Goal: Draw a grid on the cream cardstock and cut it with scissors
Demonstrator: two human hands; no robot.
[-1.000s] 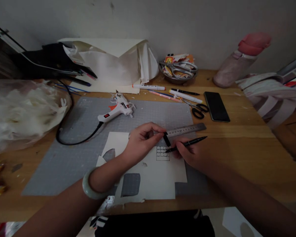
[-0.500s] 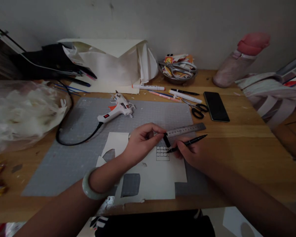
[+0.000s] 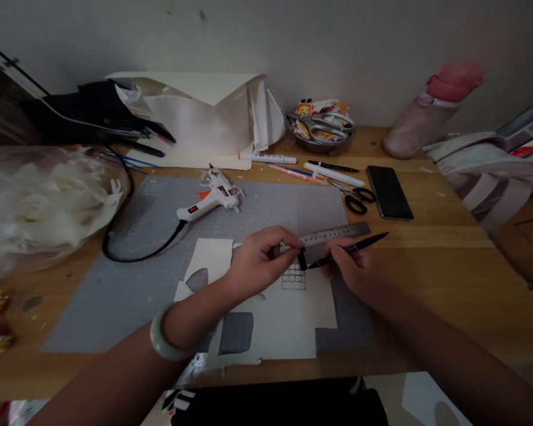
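My left hand (image 3: 260, 260) pinches a small black pen cap (image 3: 301, 258) just above a drawn grid (image 3: 293, 278) on a white cut sheet of paper (image 3: 275, 319). In my right hand (image 3: 353, 269) I hold a black pen (image 3: 350, 248), with its tip pointing left toward the cap. Both hands hover close together over the paper, in front of a metal ruler (image 3: 335, 233). The paper lies on a grey cutting mat (image 3: 128, 278).
A white glue gun (image 3: 211, 198) with a black cord lies on the mat. Markers (image 3: 333, 173), small scissors (image 3: 357, 198) and a phone (image 3: 389, 191) lie behind the ruler. A bowl with large scissors (image 3: 322, 127), a pink bottle (image 3: 430, 109) and a plastic bag (image 3: 35, 201) stand around.
My right hand has lifted the pen off the grid and drawn it slightly to the right. The left hand with the cap has shifted a little right and down toward the pen tip.
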